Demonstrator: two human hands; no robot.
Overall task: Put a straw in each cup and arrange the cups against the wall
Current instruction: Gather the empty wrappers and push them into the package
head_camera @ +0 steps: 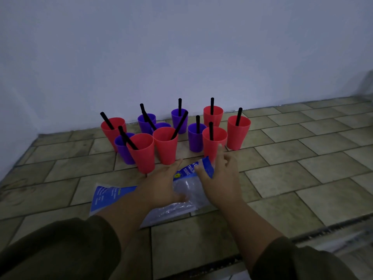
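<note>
Reaching forward over the tiled floor point(302, 164) with both hands: laying the left hand point(162, 185) flat, fingers straight, on a clear plastic bag point(113, 196) with blue print; spreading the right hand point(222, 178) wide beside it, gripping nothing, fingertips blurring against the nearest red cup point(214, 142), contact impossible to tell. Looking past them at red and purple cups point(195, 138) bunching in a loose cluster, black straws point(212, 106) leaning out, only the far row sitting close to the wall point(181, 57). Leaving open tiles left and right of the cluster; running into a dark edge strip point(323, 229) at near right.
</note>
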